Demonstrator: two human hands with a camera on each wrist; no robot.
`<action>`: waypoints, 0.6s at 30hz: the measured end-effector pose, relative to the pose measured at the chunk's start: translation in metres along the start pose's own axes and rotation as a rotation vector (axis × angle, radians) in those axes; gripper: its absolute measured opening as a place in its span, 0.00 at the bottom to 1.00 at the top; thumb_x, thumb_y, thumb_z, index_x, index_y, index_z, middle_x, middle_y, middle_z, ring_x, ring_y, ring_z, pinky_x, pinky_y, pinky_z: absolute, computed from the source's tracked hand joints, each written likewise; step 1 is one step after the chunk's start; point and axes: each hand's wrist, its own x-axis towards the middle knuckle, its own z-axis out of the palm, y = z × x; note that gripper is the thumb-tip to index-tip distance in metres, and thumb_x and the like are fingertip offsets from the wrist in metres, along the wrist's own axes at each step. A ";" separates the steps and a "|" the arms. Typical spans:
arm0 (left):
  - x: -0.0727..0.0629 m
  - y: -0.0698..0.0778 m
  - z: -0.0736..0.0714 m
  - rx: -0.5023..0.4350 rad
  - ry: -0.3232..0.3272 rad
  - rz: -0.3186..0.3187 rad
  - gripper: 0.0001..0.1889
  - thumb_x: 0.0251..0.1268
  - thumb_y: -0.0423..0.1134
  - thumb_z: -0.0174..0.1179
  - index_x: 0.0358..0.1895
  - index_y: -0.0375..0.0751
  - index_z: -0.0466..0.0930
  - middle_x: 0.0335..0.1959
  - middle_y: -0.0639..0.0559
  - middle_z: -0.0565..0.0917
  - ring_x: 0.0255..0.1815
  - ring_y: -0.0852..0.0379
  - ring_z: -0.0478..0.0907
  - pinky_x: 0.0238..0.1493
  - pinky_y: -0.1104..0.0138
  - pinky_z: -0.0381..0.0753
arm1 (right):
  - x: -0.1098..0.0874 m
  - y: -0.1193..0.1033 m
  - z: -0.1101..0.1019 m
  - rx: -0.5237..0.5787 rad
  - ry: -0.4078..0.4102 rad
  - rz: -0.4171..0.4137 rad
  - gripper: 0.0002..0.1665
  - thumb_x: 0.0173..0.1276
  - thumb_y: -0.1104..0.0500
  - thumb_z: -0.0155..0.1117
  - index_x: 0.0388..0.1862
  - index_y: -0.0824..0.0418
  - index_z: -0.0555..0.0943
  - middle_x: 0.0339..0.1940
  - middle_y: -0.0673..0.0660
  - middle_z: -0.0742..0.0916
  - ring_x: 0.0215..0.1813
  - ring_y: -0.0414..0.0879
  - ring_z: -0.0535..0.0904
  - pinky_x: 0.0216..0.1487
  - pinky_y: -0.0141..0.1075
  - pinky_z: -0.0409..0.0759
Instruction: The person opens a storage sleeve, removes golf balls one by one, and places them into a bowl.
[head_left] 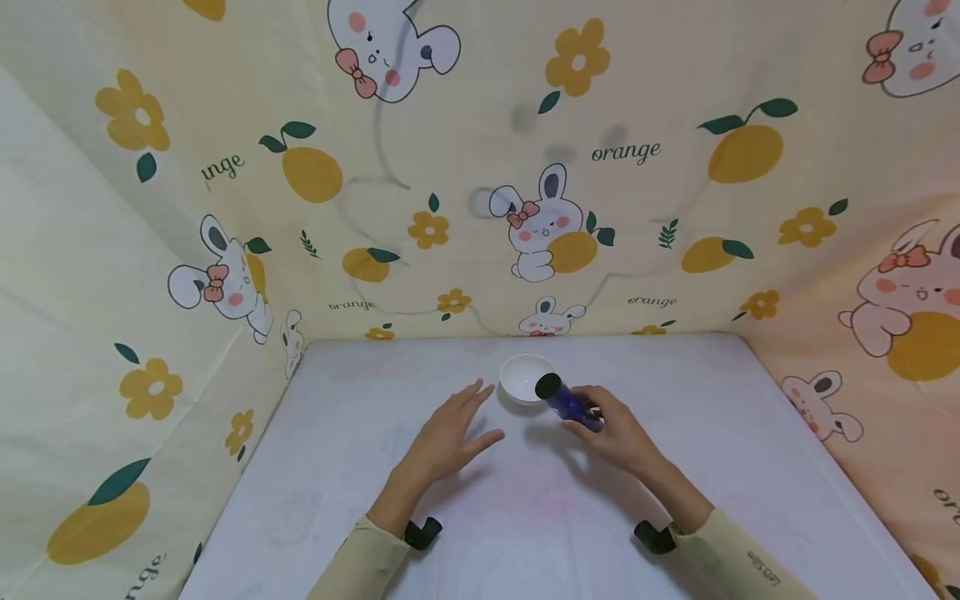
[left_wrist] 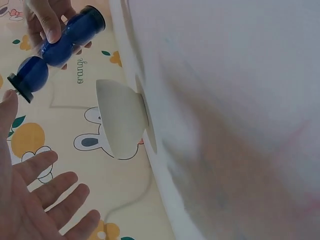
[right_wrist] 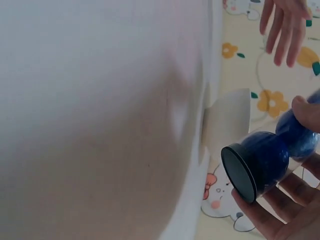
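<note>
My right hand holds a blue bulbous tube with black end caps, shaped like an hourglass with several rounded bulbs. The tube tilts above the table, its black cap toward the white bowl. In the right wrist view, the thumb lies across one bulb of the blue tube and fingers show beneath it. My left hand hovers left of the bowl, fingers spread and holding nothing. In the left wrist view, the bowl stands upright, apart from both hands.
A pale cloth covers the table. Fabric printed with rabbits, oranges and flowers hangs as a back wall and along both sides. Black devices sit at both wrists.
</note>
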 end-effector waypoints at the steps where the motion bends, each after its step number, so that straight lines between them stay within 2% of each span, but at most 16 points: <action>1: 0.000 0.001 0.000 -0.011 0.006 0.006 0.43 0.77 0.69 0.57 0.87 0.54 0.58 0.88 0.51 0.58 0.87 0.48 0.57 0.86 0.50 0.58 | -0.001 -0.001 0.001 -0.013 0.000 -0.016 0.31 0.70 0.54 0.80 0.67 0.60 0.78 0.59 0.61 0.86 0.55 0.57 0.86 0.56 0.54 0.88; 7: 0.000 0.006 -0.001 -0.096 0.029 0.053 0.41 0.77 0.65 0.61 0.86 0.54 0.62 0.86 0.53 0.62 0.85 0.47 0.61 0.82 0.47 0.66 | -0.003 -0.007 0.007 -0.074 -0.029 -0.097 0.31 0.67 0.54 0.82 0.65 0.59 0.80 0.57 0.57 0.87 0.53 0.53 0.86 0.54 0.53 0.88; 14: 0.002 0.014 -0.001 -0.161 0.060 0.173 0.36 0.76 0.55 0.67 0.83 0.54 0.66 0.80 0.54 0.72 0.81 0.52 0.67 0.79 0.52 0.72 | -0.005 -0.016 0.013 -0.137 -0.069 -0.113 0.32 0.65 0.50 0.83 0.65 0.52 0.82 0.55 0.51 0.86 0.52 0.48 0.84 0.53 0.51 0.88; 18: 0.005 0.017 0.001 -0.163 0.072 0.194 0.34 0.75 0.52 0.69 0.79 0.54 0.70 0.74 0.55 0.77 0.77 0.54 0.73 0.75 0.54 0.77 | -0.005 -0.019 0.016 -0.156 -0.077 -0.136 0.32 0.65 0.50 0.83 0.65 0.54 0.82 0.53 0.50 0.86 0.52 0.47 0.84 0.52 0.51 0.88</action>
